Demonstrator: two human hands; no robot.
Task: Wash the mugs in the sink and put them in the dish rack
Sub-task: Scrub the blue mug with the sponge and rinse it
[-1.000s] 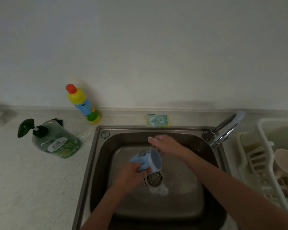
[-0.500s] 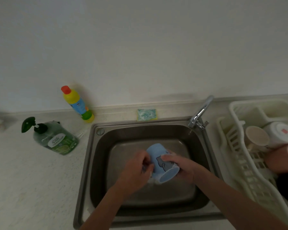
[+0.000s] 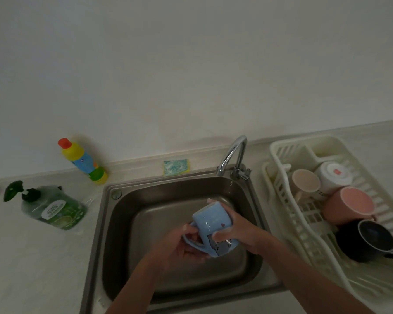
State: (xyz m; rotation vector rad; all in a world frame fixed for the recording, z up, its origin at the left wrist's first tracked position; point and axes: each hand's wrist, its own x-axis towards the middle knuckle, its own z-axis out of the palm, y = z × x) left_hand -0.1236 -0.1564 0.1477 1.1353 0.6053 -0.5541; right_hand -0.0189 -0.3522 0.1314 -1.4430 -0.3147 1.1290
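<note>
Presently held over the stainless steel sink basin (image 3: 127,223): one pale blue ceramic mug with a grey cartoon print (image 3: 213,225), tipped so its long axis slants from base, up and away, to mouth, down and toward the person.

Right hand (image 3: 241,232): fingers and thumb wrapped around the mug body on the side nearer the white plastic dish rack (image 3: 279,168).

Left hand (image 3: 179,245): fingers curled through and about the mug handle, on the side away from the rack.

Governing relation: the rack lies just beside the sink on the right-hand side, so the right hand is judged the nearer carrier; the mug would likely need turning mouth-down before placement.

Rack contents: a beige mug (image 3: 305,181), a white mug with a red mark (image 3: 332,175), a pink mug (image 3: 349,207), a dark mug (image 3: 372,240).

Behind the sink: a curved chrome tap (image 3: 233,155) and a green-and-yellow sponge (image 3: 176,167).

Beyond the sink's far side from the rack: a yellow bottle with a red cap (image 3: 82,159) and a green pump soap bottle (image 3: 52,207), on a pale speckled countertop (image 3: 32,268).

Room: plain pale wall, dim light.
</note>
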